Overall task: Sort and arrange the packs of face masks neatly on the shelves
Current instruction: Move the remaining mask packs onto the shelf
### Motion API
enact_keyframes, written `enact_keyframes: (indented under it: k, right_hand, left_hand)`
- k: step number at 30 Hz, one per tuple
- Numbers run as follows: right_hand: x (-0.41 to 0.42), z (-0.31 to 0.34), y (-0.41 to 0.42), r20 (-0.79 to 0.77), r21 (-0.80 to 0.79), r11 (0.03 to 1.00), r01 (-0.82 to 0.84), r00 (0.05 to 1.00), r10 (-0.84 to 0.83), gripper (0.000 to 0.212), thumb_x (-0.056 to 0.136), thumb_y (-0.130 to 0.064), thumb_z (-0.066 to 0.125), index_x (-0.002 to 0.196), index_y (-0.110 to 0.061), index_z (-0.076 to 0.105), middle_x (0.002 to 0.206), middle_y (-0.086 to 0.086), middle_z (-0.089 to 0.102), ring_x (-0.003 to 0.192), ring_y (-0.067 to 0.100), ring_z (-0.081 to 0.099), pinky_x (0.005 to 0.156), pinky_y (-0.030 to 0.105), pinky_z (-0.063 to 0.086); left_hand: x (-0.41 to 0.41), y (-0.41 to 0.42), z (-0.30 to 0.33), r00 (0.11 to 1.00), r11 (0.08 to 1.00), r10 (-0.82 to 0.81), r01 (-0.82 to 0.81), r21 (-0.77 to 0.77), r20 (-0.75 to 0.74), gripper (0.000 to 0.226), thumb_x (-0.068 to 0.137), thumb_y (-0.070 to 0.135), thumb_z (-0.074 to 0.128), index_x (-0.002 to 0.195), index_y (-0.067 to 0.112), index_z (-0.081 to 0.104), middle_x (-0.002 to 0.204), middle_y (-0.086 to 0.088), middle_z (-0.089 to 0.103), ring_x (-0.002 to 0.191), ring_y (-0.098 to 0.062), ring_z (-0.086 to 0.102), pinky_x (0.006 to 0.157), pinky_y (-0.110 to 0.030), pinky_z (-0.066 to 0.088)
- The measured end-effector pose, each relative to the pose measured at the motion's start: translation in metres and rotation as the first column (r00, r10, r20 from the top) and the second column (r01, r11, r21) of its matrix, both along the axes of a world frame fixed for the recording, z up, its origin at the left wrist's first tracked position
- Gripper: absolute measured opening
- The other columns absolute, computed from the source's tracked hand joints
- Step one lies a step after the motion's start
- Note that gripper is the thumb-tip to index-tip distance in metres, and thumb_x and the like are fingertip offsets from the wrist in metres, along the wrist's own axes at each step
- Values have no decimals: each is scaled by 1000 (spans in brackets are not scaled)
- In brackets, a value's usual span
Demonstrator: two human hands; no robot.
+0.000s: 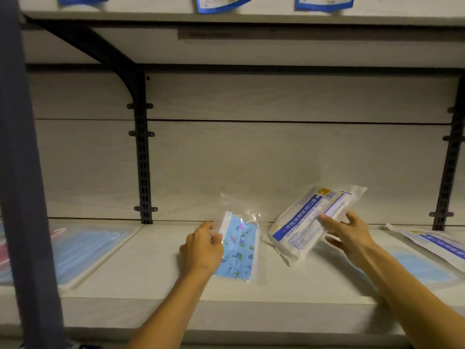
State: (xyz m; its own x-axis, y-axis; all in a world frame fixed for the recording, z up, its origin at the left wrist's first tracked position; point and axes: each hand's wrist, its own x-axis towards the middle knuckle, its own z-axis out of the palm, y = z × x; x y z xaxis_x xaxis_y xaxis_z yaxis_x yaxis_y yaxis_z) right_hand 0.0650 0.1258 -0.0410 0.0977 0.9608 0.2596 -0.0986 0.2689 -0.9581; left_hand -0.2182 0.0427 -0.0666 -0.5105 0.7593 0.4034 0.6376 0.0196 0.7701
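Gripping patterned pack (237,248) left hand (202,248), white pack (309,222) right hand (348,234)

Pale wood-grain shelf (156,268) ran the full width, backed by a matching panel wall with black slotted uprights (143,152). On it lay a clear pack of patterned blue masks (239,250) at centre, a white medical mask pack (302,230) just right of it with its far end tilted up off the board, plain blue mask packs (85,250) at far left, and a white pack (437,244) over a blue pack (417,268) at far right. An upper shelf (226,17) carried blue-edged packs (222,3), seen only at their lower edges.
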Motion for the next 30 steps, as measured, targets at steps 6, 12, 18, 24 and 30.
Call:
enact_keyframes:
  k: [6,12,18,24,30]
  right_hand:
    - [-8,8,-9,63,32,999,7,998,-9,30,92,-22,63,119,-21,51,95,8,71,80,27,69,84,47,54]
    - [-1,46,-28,66,99,993,-61,996,55,23,92,-12,61,113,-19,54,99,6,69,87,24,68,77,45,54]
    - [-2,80,-49,163,176,967,-184,974,156,16,93,-17,59,109,-17,57,94,1,70,78,15,71,56,28,55]
    - [-16,84,-75,267,215,894,-393,904,334,24,93,-22,59,116,-17,55,96,1,71,80,16,73,58,28,58]
    - [-60,65,-97,313,187,805,-563,811,495,21,91,-26,60,111,-23,57,97,-2,71,81,14,72,68,34,59]
  left_hand:
    - [-2,-1,14,999,998,-16,14,53,48,16,90,21,50,98,29,62,96,3,66,87,-31,64,81,-39,52]
    - [0,-20,44,980,983,-20,-17,184,200,9,89,19,57,91,28,58,81,8,64,84,-31,65,77,-43,56]
    - [2,-52,64,966,951,118,-177,254,231,10,91,20,55,87,29,57,77,10,65,81,-29,67,86,-44,51]
    - [3,-102,64,915,898,218,-324,297,340,12,90,15,55,88,26,58,89,2,64,88,-25,63,81,-37,53]
    - [-13,-164,46,875,827,387,-468,310,290,8,91,14,55,94,20,60,79,7,58,82,-18,56,73,-28,45]
